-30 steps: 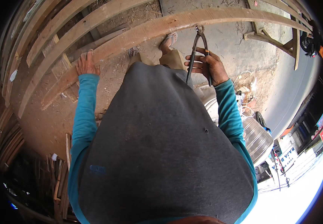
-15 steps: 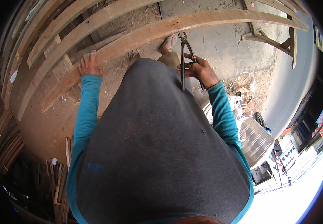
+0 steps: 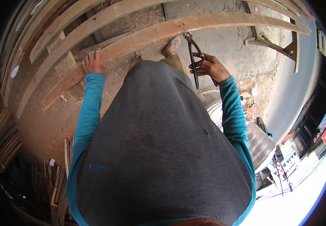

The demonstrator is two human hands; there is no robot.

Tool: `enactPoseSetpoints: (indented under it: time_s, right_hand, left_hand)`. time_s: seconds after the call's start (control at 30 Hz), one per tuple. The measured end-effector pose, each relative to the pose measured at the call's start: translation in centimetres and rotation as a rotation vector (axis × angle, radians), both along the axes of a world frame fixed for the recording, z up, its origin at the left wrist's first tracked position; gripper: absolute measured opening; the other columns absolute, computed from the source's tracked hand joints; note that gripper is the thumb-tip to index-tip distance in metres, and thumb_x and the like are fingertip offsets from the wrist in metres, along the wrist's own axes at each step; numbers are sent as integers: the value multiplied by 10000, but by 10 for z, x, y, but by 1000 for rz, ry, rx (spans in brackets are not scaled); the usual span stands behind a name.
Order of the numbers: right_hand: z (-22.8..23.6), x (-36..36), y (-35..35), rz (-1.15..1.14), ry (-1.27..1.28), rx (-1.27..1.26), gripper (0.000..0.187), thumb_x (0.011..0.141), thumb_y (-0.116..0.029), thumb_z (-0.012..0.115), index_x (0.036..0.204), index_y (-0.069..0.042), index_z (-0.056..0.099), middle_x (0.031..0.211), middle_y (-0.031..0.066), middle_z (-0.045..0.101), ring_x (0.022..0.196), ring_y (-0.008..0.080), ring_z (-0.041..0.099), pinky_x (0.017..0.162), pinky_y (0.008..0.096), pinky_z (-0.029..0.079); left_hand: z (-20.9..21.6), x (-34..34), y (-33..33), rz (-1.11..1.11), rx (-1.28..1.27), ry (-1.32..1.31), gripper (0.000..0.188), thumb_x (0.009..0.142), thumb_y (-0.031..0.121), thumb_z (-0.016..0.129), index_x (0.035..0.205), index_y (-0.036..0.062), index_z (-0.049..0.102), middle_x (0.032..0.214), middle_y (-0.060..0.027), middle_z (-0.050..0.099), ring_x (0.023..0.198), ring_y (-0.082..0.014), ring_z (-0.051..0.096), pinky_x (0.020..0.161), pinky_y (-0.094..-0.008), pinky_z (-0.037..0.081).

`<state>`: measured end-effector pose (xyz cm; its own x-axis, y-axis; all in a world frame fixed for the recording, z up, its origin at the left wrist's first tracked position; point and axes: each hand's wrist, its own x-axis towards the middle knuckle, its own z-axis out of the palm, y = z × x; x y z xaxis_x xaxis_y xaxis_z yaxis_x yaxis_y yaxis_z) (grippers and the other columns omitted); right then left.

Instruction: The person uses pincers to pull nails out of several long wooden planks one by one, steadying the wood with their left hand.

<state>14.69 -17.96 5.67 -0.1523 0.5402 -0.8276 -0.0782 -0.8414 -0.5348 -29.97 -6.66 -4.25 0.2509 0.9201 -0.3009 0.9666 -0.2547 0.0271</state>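
Observation:
A long wooden plank [image 3: 151,35] crosses in front of me, its outline bowed by the lens. My left hand [image 3: 93,63] grips it near its left end, fingers curled over the wood. In my right hand [image 3: 215,69] is a pair of dark pincers [image 3: 192,56] with orange-marked handles. The handles stand spread apart between my fingers and thumb. Their jaws point away from me and lie at the plank's near edge, right of its middle; whether they bite on anything is too small to tell.
More planks [image 3: 95,25] run roughly parallel beyond this one. A wooden support frame [image 3: 272,44] stands at the far right. Thin wood strips [image 3: 59,188] are heaped at lower left. Beside my right arm sits a ribbed metal container [image 3: 260,145]. My sandalled foot [image 3: 171,46] is below the plank.
My right hand and the pincers have shifted slightly right, the jaws staying close to the plank's near edge. My left hand keeps its hold on the plank. The view has moved a little.

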Motion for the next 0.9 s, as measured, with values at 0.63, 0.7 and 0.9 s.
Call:
enactPoseSetpoints:
  time_s: [0.63,0.7,0.9]
  right_hand:
    - [8,1,8,167,-76,-38,509,948,-94,434,1444,14,415,1117,214,681,971,289,710,863,384,599]
    - [5,0,8,189,-110,-21,491,993,-162,354,1459,-18,407,1143,234,677,1021,328,702,925,434,568]
    - [-3,4,6,120,-124,-8,517,953,-96,439,1456,15,403,1129,211,671,955,281,711,847,384,594]
  left_hand:
    - [-8,-1,-3,-8,62,-30,814,643,169,863,1358,188,474,1249,-152,517,1224,-406,500,1057,-563,349]
    - [-5,0,-4,-2,67,-41,806,642,159,858,1352,188,476,1245,-154,520,1222,-406,501,1058,-562,349]
    - [-3,0,-4,-7,90,-49,784,640,139,846,1333,188,483,1233,-156,525,1203,-407,510,1052,-557,351]
